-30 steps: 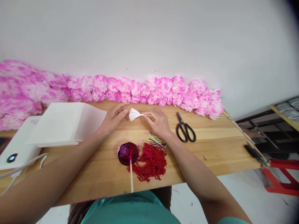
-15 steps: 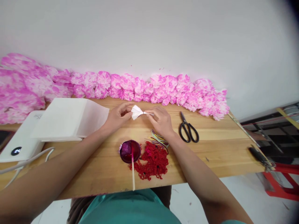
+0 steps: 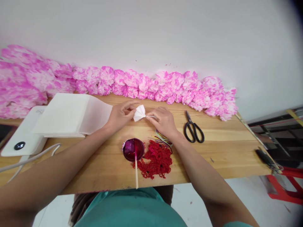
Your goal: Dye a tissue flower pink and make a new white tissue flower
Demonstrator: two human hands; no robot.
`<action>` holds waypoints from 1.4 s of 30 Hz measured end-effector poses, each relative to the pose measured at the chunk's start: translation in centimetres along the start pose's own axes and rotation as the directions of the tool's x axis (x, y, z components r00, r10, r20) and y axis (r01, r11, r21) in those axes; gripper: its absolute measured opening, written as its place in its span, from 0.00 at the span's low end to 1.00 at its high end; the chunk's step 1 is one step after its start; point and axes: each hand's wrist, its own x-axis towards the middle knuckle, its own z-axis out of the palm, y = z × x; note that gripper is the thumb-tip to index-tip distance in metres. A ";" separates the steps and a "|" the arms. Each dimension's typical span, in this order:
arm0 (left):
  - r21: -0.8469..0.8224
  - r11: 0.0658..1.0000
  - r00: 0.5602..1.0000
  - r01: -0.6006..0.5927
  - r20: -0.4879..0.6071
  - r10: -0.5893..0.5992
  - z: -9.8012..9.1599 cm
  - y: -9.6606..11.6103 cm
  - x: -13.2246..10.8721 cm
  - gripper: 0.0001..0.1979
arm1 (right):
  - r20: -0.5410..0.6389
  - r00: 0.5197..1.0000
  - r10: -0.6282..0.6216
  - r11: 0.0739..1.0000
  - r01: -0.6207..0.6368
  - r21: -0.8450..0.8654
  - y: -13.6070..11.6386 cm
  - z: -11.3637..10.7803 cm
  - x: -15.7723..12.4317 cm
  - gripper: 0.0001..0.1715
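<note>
A white paper flower (image 3: 139, 113), gathered to a thin tied neck, is between my hands above the table. My right hand (image 3: 164, 120) pinches its narrow twisted stem. With thumb and fingers bent together, my left hand (image 3: 121, 115) grips the left edge of its fanned petals; the exact fingertip contact is partly hidden. Nearer my body stands a small bowl of purple-red dye (image 3: 130, 155) with a wooden stick (image 3: 136, 173) leaning out of it. Beside it lies a heap of red yarn (image 3: 157, 160), and behind that some thin coloured strings (image 3: 163, 138), partly behind my right wrist.
Black-handled scissors (image 3: 193, 129) lie right of my right hand. A stack of white paper sheets (image 3: 63, 115) rests on a white device (image 3: 23, 138) with a cable at left. Pink-and-white paper flowers (image 3: 142, 83) line the wall. A red stool (image 3: 287, 186) stands at right.
The petals of the white paper flower are spread wider and tipped more upward. Both hands keep nearly the same place. The whole view has shifted slightly.
</note>
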 end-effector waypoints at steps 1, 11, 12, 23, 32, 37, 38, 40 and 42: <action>-0.016 1.000 1.000 -0.006 0.008 0.006 0.0 0.0 0.0 0.22 | 0.023 1.000 -0.017 1.000 0.017 0.001 -0.1 0.0 0.1 0.13; 0.010 1.000 1.000 0.003 0.011 -0.003 -0.7 0.8 0.1 0.24 | -0.111 0.987 0.116 0.993 -0.111 0.045 0.4 0.2 -0.2 0.10; 0.019 1.000 1.000 0.010 0.009 -0.010 -0.7 0.8 0.1 0.24 | -0.129 0.983 0.128 0.991 -0.123 0.046 0.4 0.2 -0.2 0.10; -0.050 0.999 0.996 -0.019 0.091 0.023 -0.1 0.4 0.0 0.21 | -0.129 0.988 0.089 0.996 -0.085 0.035 0.1 0.1 -0.2 0.10; -0.026 0.999 0.999 -0.043 -0.015 0.042 -0.5 0.2 0.3 0.23 | -0.104 0.987 0.126 0.992 -0.122 0.044 0.1 0.1 -0.1 0.09; 0.189 0.982 0.999 -0.010 0.046 0.001 -1.0 1.1 0.2 0.18 | -0.191 0.966 0.177 0.984 -0.177 0.015 0.2 0.0 0.0 0.08; 0.239 0.971 0.997 -0.018 0.080 -0.001 -1.0 1.3 0.2 0.20 | -0.196 0.966 0.169 0.985 -0.171 0.005 0.2 0.0 0.0 0.08; 0.295 0.954 0.993 -0.042 0.122 0.006 -0.9 1.4 0.2 0.22 | -0.206 0.968 0.147 0.988 -0.152 -0.010 0.2 -0.1 0.0 0.08; 0.291 0.955 0.991 -0.050 0.131 0.012 -0.8 1.4 0.2 0.21 | -0.216 0.968 0.127 0.991 -0.133 -0.012 0.1 -0.1 0.0 0.07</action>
